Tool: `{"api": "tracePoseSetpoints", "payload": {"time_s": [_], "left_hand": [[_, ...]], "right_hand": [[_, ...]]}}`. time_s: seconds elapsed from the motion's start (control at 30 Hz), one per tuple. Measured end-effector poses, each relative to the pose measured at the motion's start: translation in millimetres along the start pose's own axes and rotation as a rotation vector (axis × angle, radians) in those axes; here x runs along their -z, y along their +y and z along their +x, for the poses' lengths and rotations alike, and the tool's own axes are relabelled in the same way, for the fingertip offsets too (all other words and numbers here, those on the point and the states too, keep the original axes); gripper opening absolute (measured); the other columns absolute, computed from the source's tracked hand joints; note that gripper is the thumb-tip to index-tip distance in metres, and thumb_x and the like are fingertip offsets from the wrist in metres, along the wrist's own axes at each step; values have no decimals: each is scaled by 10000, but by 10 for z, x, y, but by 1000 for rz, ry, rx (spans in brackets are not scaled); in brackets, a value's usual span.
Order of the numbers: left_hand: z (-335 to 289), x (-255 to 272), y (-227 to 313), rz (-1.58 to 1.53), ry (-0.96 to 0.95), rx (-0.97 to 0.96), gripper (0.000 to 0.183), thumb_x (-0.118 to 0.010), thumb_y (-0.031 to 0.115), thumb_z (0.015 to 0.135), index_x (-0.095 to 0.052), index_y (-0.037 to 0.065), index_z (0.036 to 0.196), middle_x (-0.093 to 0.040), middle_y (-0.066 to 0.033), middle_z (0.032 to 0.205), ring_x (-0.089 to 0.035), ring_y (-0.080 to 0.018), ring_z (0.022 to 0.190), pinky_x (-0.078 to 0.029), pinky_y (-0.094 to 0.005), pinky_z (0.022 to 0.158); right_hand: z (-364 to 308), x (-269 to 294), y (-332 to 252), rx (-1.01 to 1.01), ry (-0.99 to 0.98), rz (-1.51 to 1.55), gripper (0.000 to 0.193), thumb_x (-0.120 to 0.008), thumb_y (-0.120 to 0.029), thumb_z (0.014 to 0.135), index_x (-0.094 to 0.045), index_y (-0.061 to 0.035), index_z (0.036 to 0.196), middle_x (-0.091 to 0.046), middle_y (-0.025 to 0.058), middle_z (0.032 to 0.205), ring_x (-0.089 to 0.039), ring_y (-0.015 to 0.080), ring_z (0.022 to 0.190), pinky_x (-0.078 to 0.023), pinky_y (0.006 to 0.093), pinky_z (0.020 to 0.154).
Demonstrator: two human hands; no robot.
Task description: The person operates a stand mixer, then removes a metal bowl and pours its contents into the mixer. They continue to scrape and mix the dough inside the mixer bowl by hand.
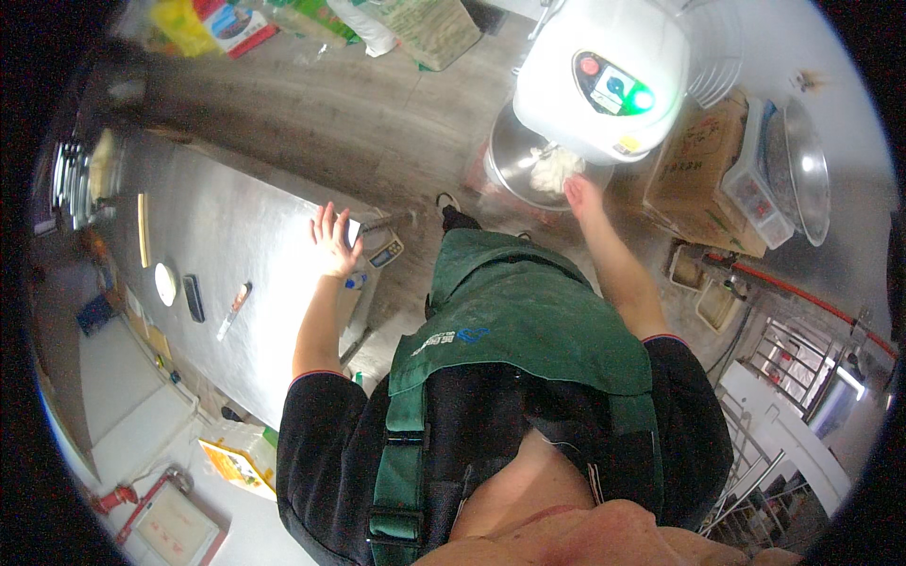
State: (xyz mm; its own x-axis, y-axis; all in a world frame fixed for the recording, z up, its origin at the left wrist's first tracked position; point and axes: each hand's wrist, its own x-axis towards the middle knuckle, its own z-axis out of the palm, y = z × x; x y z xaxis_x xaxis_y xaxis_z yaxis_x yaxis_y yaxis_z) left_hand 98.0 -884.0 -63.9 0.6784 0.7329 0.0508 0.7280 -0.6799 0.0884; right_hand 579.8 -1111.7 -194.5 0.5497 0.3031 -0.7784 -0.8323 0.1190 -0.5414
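Fingers spread, my left hand (332,243) lies flat at the right corner of the metal table (264,311). A handheld device with a small screen (386,252) is just beyond that corner. My right hand (580,195) reaches over the near rim of a steel mixer bowl (509,154). Its fingers are drawn together against a lump of white dough (554,170) in the bowl; what they grip, if anything, cannot be made out. Above the bowl sits the white mixer head (604,57), with a lit green control panel (615,87).
On the table lie a knife (234,310), a dark oblong case (193,297), a pale oval thing (165,284) and a wooden stick (143,231). Cardboard boxes (694,170) and a large steel basin (802,174) stand right of the mixer. Bags (425,33) sit on the far floor.
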Motion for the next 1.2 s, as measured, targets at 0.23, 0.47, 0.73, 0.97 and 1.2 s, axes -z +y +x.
{"api": "tracePoseSetpoints", "payload": {"time_s": [0.23,0.47,0.73,0.97,1.2], "left_hand": [[-28,-23,-8,-29,44,-5,684,-690,326,691,-478,158,1319,-333,-137,1464,-239,-343,1388,-154,-545,1112],[11,-63,-22,-58,82,-17,695,-714,318,665,-486,156,1302,-335,-136,1461,-244,-352,1382,-159,-553,1110],[4,-2,37,-34,-4,32,665,-705,335,711,-478,152,1309,-322,-125,1475,-233,-343,1391,-152,-547,1120],[-19,-42,-4,-59,26,23,680,-695,347,689,-485,176,1312,-322,-121,1478,-216,-328,1400,-127,-544,1123],[53,-9,72,-35,16,3,680,-708,352,695,-481,165,1307,-331,-120,1468,-240,-332,1388,-153,-540,1118]], "right_hand": [[57,168,149,-76,-57,14,107,-600,-55,856,-561,-62,955,-626,64,917,-624,196,837,-542,282,709],[92,416,160,-105,-85,-37,159,-689,-151,860,-613,-83,983,-644,27,934,-619,127,833,-508,233,650],[-139,329,74,-62,-128,19,152,-669,-156,884,-623,-85,1010,-658,36,972,-612,97,835,-490,203,665],[-122,226,99,-35,-197,60,127,-643,-162,901,-641,-46,954,-675,78,952,-637,143,772,-483,222,617],[-78,335,39,-114,-311,94,463,-593,-330,929,-484,-43,1276,-608,149,1144,-624,220,957,-497,287,758]]}}
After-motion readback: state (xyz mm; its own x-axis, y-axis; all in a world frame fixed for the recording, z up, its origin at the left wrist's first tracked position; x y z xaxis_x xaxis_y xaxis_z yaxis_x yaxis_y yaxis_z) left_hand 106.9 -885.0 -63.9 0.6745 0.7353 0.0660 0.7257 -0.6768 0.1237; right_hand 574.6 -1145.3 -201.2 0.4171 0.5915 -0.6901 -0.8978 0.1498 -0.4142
